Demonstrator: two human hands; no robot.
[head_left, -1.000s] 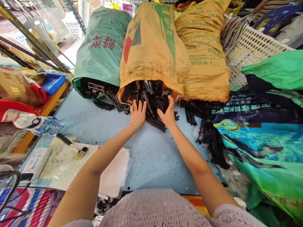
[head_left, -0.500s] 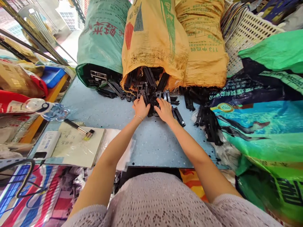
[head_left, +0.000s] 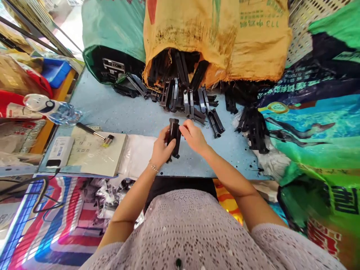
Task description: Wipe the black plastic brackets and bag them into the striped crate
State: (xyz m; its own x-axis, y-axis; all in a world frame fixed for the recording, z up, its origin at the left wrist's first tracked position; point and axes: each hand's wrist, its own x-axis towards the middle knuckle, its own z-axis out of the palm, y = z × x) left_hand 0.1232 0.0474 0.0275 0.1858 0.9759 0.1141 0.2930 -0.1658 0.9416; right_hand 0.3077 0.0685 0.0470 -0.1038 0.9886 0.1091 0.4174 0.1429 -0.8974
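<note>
We grip the upright-looking black pieces [head_left: 172, 131] in our left hand [head_left: 161, 153], over the bench [head_left: 140, 116], long axis running near to far; our right hand [head_left: 195, 138] sits beside their far right end, its pinch unclear

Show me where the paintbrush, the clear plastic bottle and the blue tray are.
Paintbrush [head_left: 87, 129]: head view, on its black handle.
Clear plastic bottle [head_left: 62, 113]: head view, on its body.
Blue tray [head_left: 57, 73]: head view, on its inside.
</note>
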